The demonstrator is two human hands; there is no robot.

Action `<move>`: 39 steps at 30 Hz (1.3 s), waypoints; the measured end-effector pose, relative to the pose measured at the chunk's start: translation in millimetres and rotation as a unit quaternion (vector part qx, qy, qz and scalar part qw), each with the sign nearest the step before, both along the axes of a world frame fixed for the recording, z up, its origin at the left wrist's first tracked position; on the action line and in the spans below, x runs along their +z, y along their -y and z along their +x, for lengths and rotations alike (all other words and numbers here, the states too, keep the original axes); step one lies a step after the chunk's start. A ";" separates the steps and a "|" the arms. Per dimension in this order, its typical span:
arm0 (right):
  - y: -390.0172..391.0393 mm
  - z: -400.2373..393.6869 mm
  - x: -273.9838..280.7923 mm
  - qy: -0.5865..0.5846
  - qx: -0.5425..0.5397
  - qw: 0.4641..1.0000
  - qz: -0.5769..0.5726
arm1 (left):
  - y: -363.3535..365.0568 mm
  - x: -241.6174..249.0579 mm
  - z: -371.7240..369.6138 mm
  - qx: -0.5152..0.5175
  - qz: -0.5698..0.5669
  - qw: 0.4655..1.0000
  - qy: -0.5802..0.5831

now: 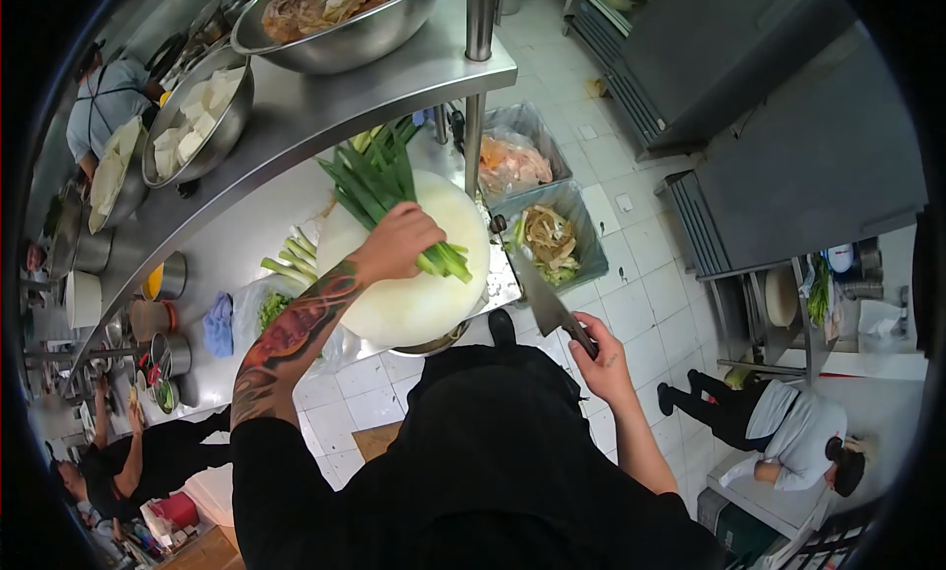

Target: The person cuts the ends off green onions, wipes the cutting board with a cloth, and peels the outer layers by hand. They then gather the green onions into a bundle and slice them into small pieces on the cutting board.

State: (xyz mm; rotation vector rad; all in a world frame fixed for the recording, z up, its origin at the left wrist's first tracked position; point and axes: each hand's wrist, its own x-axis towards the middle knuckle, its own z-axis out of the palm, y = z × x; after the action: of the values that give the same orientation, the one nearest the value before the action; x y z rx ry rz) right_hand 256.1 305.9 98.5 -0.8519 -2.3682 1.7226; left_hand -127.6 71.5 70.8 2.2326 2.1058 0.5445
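A: Head view, looking straight down. What do the hands have?

B: The left hand [399, 243] is closed over a bunch of green onions [379, 191], pinning it to a round white cutting board [414, 299]. The stalks are long and smooth, dark green at the far end and pale where they poke out past the fingers. The right hand [601, 358] is wrapped tight round the handle of a knife [540, 296], held off the board's edge above the floor, broad grey blade pointing up toward the board.

A: What's hidden?

B: The hand covers the middle of the bunch. The knife handle is buried in the fist. The board's near edge overhangs the steel bench [251, 235], and something round under it is only partly seen.

A: Around the board?

B: More trimmed onion stalks [291, 260] lie just left of it, with a blue cloth [219, 324] and a plastic bag of greens [271, 309] nearby. Right of it, on the floor, two grey bins [576, 210] hold scraps, their contents hard to tell. A steel shelf [325, 112] above carries shiny metal bowls, one with white cubes [197, 117], the other cut off by the frame. Other people at the edges are small and distorted.
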 end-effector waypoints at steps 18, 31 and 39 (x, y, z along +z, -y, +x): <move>68.8 -103.3 14.6 -0.058 0.393 0.915 0.067 | 195.1 163.3 53.9 0.292 0.392 0.870 0.064; 91.0 -165.0 -27.9 -0.116 0.380 0.908 0.133 | 278.9 206.8 123.3 0.407 0.306 0.860 0.042; 49.5 -244.1 7.9 0.026 0.165 0.925 0.340 | 250.9 238.0 141.3 0.507 0.116 0.846 0.115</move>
State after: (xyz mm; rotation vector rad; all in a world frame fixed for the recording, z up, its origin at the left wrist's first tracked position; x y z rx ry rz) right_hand 12.0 256.5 106.3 -0.3996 -2.9615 0.7993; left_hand 13.7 -179.4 308.8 0.8124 3.0332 1.0448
